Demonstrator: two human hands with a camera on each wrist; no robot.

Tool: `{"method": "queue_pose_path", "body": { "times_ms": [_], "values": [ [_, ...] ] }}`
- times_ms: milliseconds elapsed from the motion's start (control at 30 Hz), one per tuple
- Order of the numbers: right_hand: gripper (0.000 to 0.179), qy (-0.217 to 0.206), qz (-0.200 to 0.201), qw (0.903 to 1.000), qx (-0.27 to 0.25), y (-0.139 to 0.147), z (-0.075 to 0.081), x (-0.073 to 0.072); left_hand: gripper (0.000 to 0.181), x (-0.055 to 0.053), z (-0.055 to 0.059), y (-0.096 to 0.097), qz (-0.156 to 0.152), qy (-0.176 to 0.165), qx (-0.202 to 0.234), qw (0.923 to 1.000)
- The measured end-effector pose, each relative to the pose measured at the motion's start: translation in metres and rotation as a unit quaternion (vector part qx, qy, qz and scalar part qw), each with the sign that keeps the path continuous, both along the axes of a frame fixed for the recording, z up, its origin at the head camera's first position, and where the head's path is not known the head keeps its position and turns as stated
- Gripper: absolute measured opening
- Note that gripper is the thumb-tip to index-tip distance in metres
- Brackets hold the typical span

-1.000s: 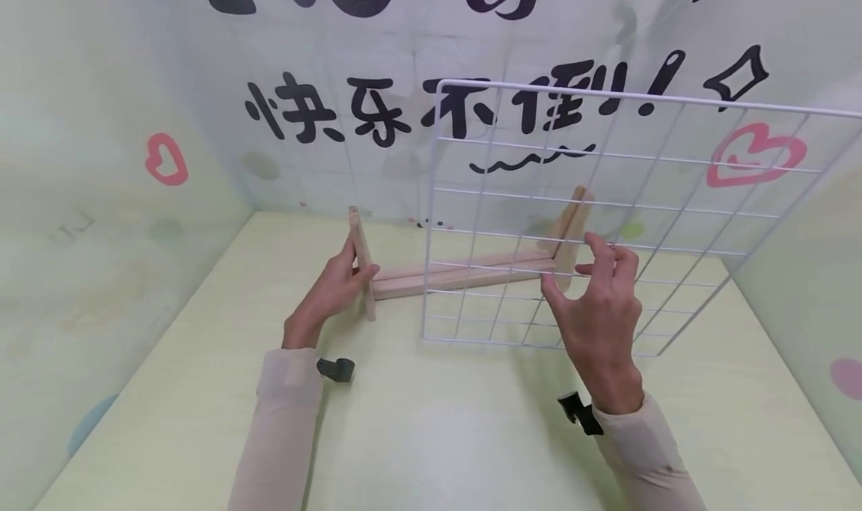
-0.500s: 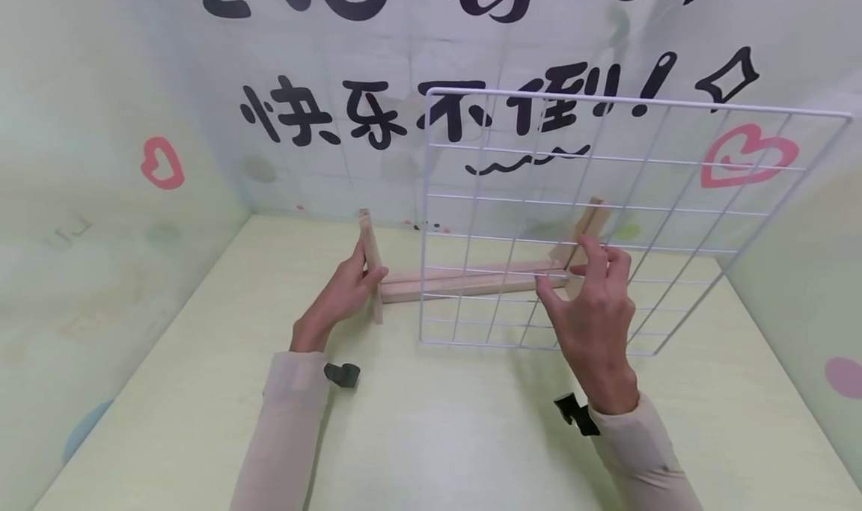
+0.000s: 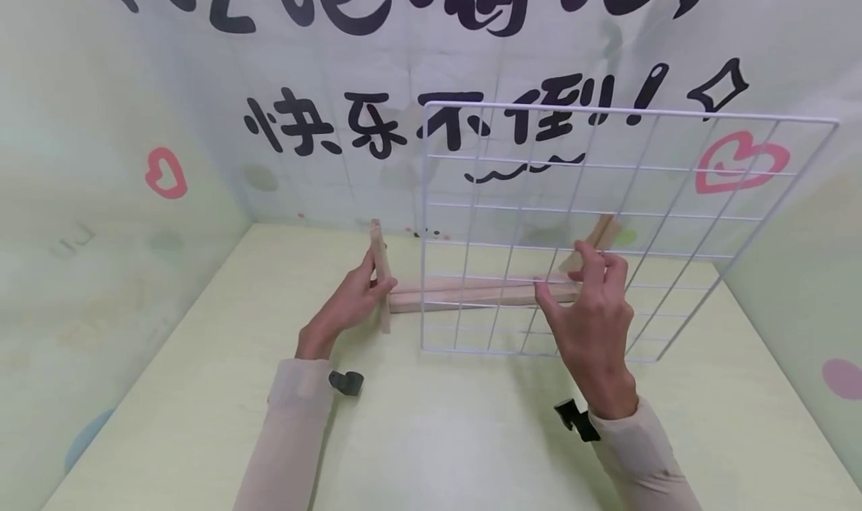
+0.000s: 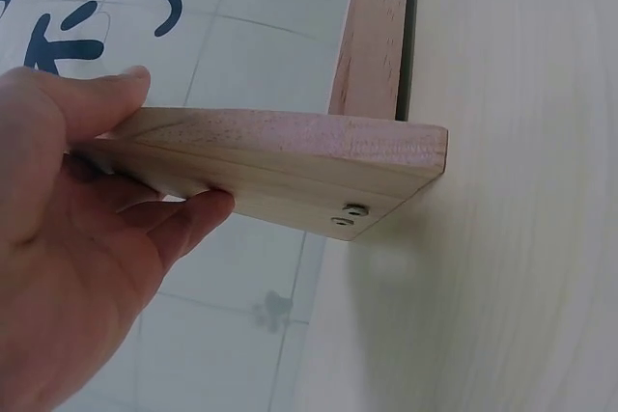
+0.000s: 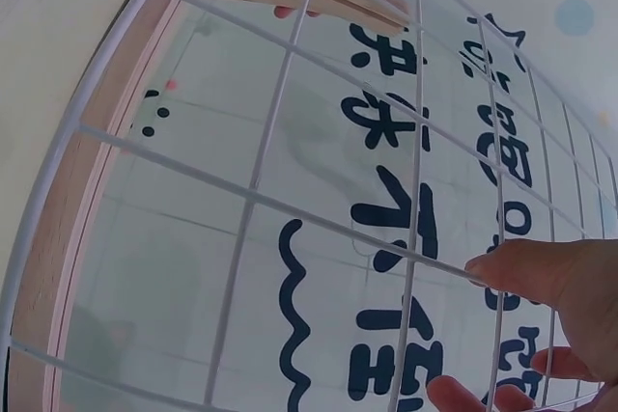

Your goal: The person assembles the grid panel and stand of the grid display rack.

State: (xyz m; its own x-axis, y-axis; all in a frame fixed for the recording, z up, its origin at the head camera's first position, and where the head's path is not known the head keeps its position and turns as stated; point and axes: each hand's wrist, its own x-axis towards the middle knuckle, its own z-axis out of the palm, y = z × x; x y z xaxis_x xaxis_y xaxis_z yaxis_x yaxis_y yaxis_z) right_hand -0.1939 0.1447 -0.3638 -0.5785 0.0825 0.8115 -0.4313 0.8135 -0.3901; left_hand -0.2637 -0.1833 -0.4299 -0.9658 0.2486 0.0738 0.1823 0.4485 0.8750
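Note:
My left hand (image 3: 353, 294) pinches the upright left end board (image 3: 380, 253) of a wooden stand, thumb on one side and fingers on the other. Two metal screw heads (image 4: 355, 209) show on that board's outer face in the left wrist view. Long pale rails (image 3: 408, 301) join it to a right end board (image 3: 602, 233), partly covered by my right hand. A white wire grid panel (image 3: 606, 111) stands tilted in front of the stand. My right hand (image 3: 595, 309) holds the grid, its thumb (image 5: 517, 269) against a wire and its fingertips among the wires.
Everything is on a pale tabletop (image 3: 431, 436). A back wall sheet (image 3: 303, 182) with black lettering rises behind it, and side walls (image 3: 87, 256) close in on left and right. A small black device (image 3: 346, 382) is on each wrist.
My left hand has moved to the right along with the wooden stand, so more of the stand lies behind the grid. The grid and my right hand have hardly moved; the view has shifted slightly.

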Motion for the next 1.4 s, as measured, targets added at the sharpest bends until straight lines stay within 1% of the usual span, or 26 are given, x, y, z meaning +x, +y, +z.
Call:
{"method": "queue_pose_path", "body": {
  "times_ms": [133,200,300,400,500,633,867,1067,1300,1400],
  "values": [
    [0.062,0.004,0.001,1.0,0.002,-0.001,-0.001,0.0,0.087,0.0,0.002,0.003,-0.009,-0.002,0.001,1.0],
    [0.062,0.008,0.002,1.0,0.001,-0.001,-0.001,0.0,0.088,0.0,0.003,0.004,-0.012,0.004,0.0,0.9999],
    [0.062,0.01,0.005,0.9999,0.005,-0.001,-0.001,0.0,0.088,0.002,0.002,0.005,-0.015,0.008,0.001,0.9999],
    [0.063,0.01,0.001,0.9999,0.013,0.001,-0.001,0.001,0.088,0.003,-0.002,0.006,-0.018,0.009,0.002,0.9998],
    [0.065,0.008,-0.005,0.9997,0.021,0.003,-0.001,0.003,0.087,0.004,-0.004,0.007,-0.016,0.003,0.001,0.9999],
    [0.065,0.01,-0.005,0.9996,0.026,0.004,0.002,0.003,0.086,0.007,-0.005,0.007,-0.008,-0.005,-0.001,1.0],
    [0.065,0.022,-0.002,0.9992,0.033,0.001,0.012,0.003,0.088,0.012,-0.004,0.004,-0.006,-0.018,-0.004,0.9998],
    [0.064,0.036,-0.01,0.9988,0.032,0.001,0.024,0.001,0.089,0.012,-0.002,0.004,-0.021,0.003,-0.011,0.9997],
    [0.065,0.045,-0.013,0.9985,0.029,-0.002,0.038,-0.002,0.088,0.011,0.003,0.002,-0.024,0.02,-0.025,0.9992],
    [0.065,0.047,-0.014,0.9984,0.026,-0.004,0.043,-0.003,0.088,0.012,0.003,0.002,-0.027,0.025,-0.023,0.999]
  ]
}}
